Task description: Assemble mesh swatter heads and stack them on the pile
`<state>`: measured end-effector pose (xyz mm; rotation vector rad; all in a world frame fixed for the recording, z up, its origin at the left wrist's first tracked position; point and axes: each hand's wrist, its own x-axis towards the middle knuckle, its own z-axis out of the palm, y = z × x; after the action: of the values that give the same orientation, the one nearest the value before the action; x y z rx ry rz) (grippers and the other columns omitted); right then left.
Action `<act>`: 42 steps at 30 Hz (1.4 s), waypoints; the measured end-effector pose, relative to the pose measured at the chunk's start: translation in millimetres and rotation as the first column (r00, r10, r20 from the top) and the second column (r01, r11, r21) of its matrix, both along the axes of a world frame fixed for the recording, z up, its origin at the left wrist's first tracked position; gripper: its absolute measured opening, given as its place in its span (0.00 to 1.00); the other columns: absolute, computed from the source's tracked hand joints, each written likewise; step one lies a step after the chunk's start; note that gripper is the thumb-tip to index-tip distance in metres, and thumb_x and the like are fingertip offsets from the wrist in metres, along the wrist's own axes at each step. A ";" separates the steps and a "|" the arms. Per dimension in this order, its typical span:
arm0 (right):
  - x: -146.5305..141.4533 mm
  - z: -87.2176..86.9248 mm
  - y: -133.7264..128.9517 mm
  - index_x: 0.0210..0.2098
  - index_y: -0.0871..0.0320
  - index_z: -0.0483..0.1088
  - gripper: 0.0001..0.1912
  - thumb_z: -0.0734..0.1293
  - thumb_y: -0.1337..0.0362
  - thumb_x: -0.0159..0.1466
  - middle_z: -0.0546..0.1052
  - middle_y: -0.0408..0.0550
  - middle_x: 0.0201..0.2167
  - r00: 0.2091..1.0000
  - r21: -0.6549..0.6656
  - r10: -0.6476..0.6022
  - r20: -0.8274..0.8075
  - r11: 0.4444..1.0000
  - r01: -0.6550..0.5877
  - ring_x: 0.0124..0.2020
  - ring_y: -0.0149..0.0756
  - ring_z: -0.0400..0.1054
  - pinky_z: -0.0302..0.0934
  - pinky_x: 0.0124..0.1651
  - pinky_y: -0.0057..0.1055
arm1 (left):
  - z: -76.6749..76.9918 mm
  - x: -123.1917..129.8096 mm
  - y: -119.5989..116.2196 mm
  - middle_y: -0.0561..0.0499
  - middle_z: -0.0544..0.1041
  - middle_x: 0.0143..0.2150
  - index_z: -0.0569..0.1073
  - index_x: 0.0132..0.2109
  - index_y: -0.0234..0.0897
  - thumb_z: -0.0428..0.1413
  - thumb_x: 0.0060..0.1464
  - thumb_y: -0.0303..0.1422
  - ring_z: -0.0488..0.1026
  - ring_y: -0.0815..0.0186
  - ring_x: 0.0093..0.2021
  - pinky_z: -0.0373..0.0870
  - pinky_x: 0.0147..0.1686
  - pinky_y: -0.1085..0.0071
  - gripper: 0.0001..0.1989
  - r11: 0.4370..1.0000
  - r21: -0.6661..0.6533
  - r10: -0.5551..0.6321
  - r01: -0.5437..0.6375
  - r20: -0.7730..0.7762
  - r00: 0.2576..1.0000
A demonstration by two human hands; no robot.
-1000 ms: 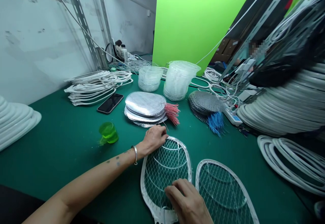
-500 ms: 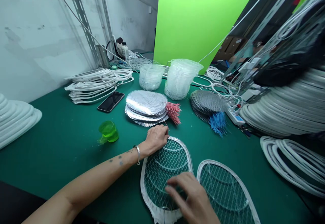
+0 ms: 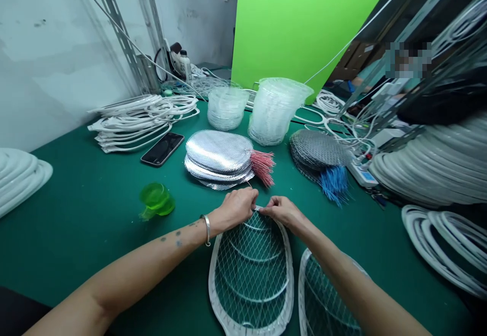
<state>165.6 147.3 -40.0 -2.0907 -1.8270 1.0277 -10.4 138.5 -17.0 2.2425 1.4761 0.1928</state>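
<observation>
A white oval mosquito-swatter frame (image 3: 213,295) with diamond mesh lies on the table in front of me. My left hand (image 3: 239,205), a silver bangle at its wrist, is closed at the frame's far tip. From the other side my right hand (image 3: 286,212) pinches the same tip, its thumb and forefinger at the rim. The fingers hide whatever small part lies between them. Just beyond my left hand, a thin wire shows near the stack of silver mesh sheets (image 3: 218,148) with red wires (image 3: 263,166). A second swatter frame (image 3: 303,295) lies partly under my right forearm.
Dark mesh sheets (image 3: 317,148) with blue wires (image 3: 335,183) sit to the right. A green tape dispenser (image 3: 155,199), a phone (image 3: 163,149) and white frames (image 3: 140,123) are on the left. Clear plastic rings (image 3: 276,112) stand behind; tall white stacks (image 3: 426,158) flank the right.
My right hand has moved from above the near end of the frame up to its far tip, beside my left hand. My left hand stays there. The view has shifted slightly.
</observation>
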 end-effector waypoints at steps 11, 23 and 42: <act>-6.2 31.6 -2.5 0.22 0.57 0.69 0.14 0.75 0.56 0.50 0.70 0.40 0.17 0.997 0.039 0.019 0.080 0.999 -0.022 0.22 0.31 0.63 0.51 0.26 0.28 | 10.9 4.9 -12.3 0.47 0.72 0.43 0.69 0.41 0.37 0.51 0.57 0.24 0.74 0.62 0.38 0.68 0.36 0.69 0.06 0.997 0.071 0.008 -0.008 0.008 1.000; 14.2 35.6 -254.2 0.47 0.54 0.73 0.12 0.66 0.71 0.65 0.80 0.45 0.37 0.883 0.663 0.440 0.163 0.614 -0.428 0.38 0.34 0.71 0.61 0.42 0.33 | 7.6 -73.6 -164.0 0.47 0.76 0.48 0.76 0.48 0.42 0.52 0.64 0.37 0.70 0.62 0.49 0.66 0.51 0.66 0.11 0.881 0.106 -0.472 0.462 0.289 0.833; -0.3 25.3 -261.7 0.52 0.54 0.71 0.15 0.63 0.70 0.67 0.79 0.43 0.41 0.806 0.573 0.518 0.286 0.582 -0.577 0.43 0.37 0.68 0.51 0.52 0.40 | 9.3 -76.8 -170.8 0.48 0.75 0.43 0.74 0.52 0.42 0.43 0.63 0.19 0.70 0.66 0.42 0.68 0.43 0.71 0.21 0.811 0.160 -0.581 0.563 0.103 0.807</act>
<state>165.2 -114.4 -14.7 -1.1836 -2.4907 0.2726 -87.2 -32.3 -7.7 2.5966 0.6669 0.2530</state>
